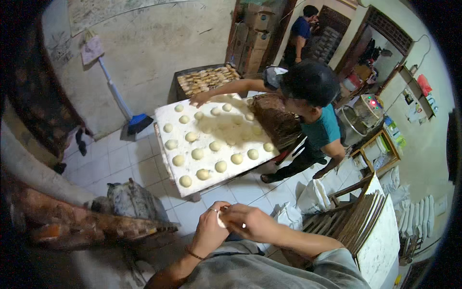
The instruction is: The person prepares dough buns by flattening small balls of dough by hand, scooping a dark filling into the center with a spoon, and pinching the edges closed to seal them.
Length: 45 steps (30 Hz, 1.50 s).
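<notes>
Close in front of my body, both hands are brought together around a small pale lump of dough (222,220), mostly hidden by the fingers. My left hand (210,233), with a ring on one finger, is curled around its left side. My right hand (256,224) presses its bent fingers against it from the right. Beyond my hands stands a table with a flour-dusted white board (211,136). Several round dough balls (197,154) lie spaced out in rows on it. A co-worker's hand (199,99) rests at the board's far edge.
A co-worker in a teal shirt (323,127) leans over the board's right side. Behind it sits a tray of browned pieces (207,80). A blue broom (138,123) leans on the wall. White sacks (313,195) and stacked boards (353,224) stand to the right.
</notes>
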Each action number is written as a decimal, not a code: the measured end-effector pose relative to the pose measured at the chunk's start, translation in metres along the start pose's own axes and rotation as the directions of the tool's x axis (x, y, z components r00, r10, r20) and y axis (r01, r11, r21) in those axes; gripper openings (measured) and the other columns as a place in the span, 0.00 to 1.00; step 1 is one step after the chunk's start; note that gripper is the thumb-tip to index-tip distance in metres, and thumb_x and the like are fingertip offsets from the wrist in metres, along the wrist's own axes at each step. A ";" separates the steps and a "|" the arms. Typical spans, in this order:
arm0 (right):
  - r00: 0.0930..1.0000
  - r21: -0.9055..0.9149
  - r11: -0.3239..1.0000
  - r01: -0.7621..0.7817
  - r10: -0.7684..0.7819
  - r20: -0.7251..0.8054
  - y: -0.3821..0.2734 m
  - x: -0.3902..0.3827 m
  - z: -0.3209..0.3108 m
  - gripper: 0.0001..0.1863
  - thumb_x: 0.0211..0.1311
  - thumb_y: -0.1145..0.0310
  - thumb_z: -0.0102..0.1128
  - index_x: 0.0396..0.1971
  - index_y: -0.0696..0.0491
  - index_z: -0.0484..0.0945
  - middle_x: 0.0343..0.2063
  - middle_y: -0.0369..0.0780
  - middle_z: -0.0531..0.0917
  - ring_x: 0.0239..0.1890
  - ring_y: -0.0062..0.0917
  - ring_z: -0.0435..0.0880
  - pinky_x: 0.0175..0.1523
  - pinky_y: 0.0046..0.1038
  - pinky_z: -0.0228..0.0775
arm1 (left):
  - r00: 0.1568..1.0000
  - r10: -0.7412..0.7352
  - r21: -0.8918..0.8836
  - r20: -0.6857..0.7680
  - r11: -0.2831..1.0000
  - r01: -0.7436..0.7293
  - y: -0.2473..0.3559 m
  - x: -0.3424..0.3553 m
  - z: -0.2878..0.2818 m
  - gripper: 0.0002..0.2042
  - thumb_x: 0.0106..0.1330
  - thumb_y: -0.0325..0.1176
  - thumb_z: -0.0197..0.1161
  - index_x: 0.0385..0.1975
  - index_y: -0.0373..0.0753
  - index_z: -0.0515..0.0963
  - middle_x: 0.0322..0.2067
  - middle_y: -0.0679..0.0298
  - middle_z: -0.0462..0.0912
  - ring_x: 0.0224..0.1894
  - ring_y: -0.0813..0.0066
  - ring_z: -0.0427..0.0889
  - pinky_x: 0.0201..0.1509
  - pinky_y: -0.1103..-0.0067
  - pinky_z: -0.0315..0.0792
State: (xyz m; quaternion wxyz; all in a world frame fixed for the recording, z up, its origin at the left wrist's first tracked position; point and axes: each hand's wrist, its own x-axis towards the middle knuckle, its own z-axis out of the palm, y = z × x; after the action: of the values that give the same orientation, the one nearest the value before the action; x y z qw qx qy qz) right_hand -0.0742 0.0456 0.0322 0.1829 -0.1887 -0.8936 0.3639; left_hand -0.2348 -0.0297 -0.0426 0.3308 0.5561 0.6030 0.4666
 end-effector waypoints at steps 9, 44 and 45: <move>0.989 0.077 0.993 -0.090 0.080 0.124 0.011 0.010 -0.018 0.10 0.64 0.77 0.67 0.45 0.56 0.86 0.39 0.45 0.87 0.41 0.39 0.88 0.48 0.35 0.79 | 0.915 -0.121 -0.219 0.384 0.951 0.217 0.021 0.001 -0.045 0.37 0.57 0.33 0.79 0.66 0.37 0.66 0.49 0.52 0.85 0.52 0.62 0.86 0.57 0.70 0.78; 0.994 0.132 0.991 -0.037 0.050 -0.097 0.002 -0.002 -0.014 0.13 0.62 0.77 0.71 0.47 0.59 0.86 0.48 0.46 0.87 0.47 0.38 0.87 0.51 0.32 0.79 | 0.897 -0.160 -0.885 0.412 0.166 0.436 -0.009 -0.021 -0.001 0.24 0.86 0.46 0.43 0.75 0.40 0.62 0.67 0.61 0.71 0.65 0.74 0.73 0.71 0.71 0.69; 0.989 0.127 0.988 -0.087 0.102 -0.112 -0.009 -0.003 -0.018 0.14 0.61 0.77 0.72 0.48 0.58 0.87 0.49 0.47 0.86 0.50 0.37 0.87 0.54 0.33 0.80 | 0.900 -0.205 -0.892 0.385 0.166 0.420 -0.009 -0.022 0.002 0.23 0.86 0.43 0.44 0.74 0.40 0.63 0.63 0.62 0.75 0.63 0.74 0.75 0.70 0.72 0.71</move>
State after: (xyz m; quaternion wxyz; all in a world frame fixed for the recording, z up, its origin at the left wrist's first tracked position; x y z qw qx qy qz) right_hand -0.0651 0.0484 0.0501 0.2291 -0.2405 -0.8475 0.4141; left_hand -0.2327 -0.0506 -0.0546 0.7402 0.1364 0.2573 0.6060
